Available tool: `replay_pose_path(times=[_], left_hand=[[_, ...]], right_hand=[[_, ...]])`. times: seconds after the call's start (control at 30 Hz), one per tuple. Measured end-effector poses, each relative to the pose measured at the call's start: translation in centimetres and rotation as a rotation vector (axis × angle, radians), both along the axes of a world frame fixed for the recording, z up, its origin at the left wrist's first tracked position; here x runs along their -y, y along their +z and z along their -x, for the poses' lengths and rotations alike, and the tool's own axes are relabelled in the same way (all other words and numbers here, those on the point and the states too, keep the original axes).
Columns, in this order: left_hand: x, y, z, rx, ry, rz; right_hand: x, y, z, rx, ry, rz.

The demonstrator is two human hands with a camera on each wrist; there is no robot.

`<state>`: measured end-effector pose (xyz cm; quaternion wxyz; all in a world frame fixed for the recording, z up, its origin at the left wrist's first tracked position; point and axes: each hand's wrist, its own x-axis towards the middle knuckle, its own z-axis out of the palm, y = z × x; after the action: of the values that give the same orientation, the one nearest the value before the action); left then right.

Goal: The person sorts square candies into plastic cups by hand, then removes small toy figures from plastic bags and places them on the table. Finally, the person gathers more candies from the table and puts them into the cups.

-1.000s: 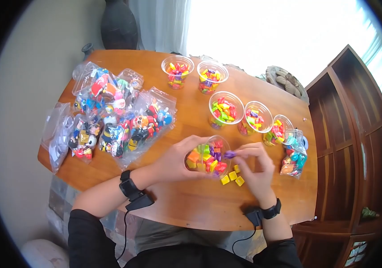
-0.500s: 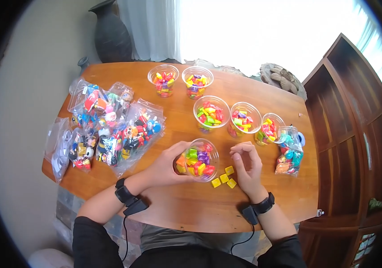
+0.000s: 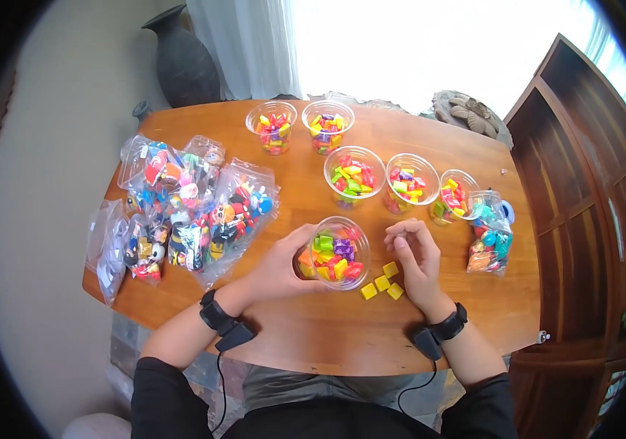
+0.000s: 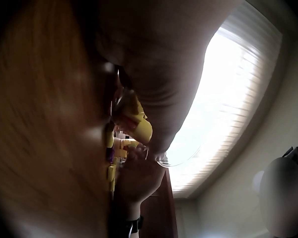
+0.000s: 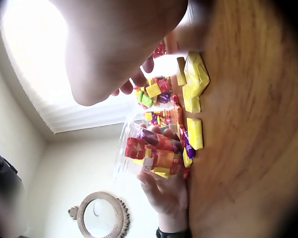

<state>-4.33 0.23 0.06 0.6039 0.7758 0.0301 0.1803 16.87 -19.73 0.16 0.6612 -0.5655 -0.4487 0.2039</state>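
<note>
My left hand (image 3: 284,265) is curled round the side of a clear plastic cup (image 3: 340,282) at the table's near side. Inside it lie red, orange, yellow, green and purple wrapped candies (image 3: 343,249). To its right, my right hand (image 3: 417,257) rests by the table with its fingers loosely bent and nothing in them. Several yellow wrapped candies (image 3: 382,282) lie on the wood between that hand and the cup. In the right wrist view these yellow candies (image 5: 194,133) lie in front of the held cup (image 5: 124,156), whose candies show through its wall.
Several more cups of candies stand farther back, including a middle one (image 3: 354,175) and a far-left one (image 3: 271,128). Clear bags of small toy figures (image 3: 189,212) cover the table's left side. Another bag of toys (image 3: 488,245) sits at the right, near a wooden cabinet (image 3: 576,212).
One second ago my right fingers pinched a purple candy at the cup's rim; now they hold nothing. The right hand has drawn back a little from the cup, which my left hand still holds.
</note>
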Motion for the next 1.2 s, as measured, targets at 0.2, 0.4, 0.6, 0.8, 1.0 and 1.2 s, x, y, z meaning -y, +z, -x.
replay_pose_path(times=[0.2,0.4,0.6,0.8,1.0,1.2], left_hand=[[0.0,0.7,0.4,-0.015,-0.013,-0.025],[-0.3,0.1,0.5,-0.024,-0.032,0.025],[-0.4,0.8,0.4,-0.062,-0.045,0.134],[-0.6,0.4,0.3,0.003,-0.046,0.181],[-0.7,0.1,0.4,0.026,-0.022,0.096],[-0.8,-0.4,0.4,-0.036,-0.069,0.085]], right_hand=[[0.6,1.1,-2.6,-0.128,0.113,0.165],[2.1,4.9,-3.9,0.491,0.332,0.491],[1.9,4.9,-3.6,0.392,0.349,0.642],[1.5,4.2,-4.2,0.437,0.371,0.566],[1.2,3.8,-4.0,0.480,0.318,0.559],[1.1,3.5,-3.0,0.223,0.145,0.508]])
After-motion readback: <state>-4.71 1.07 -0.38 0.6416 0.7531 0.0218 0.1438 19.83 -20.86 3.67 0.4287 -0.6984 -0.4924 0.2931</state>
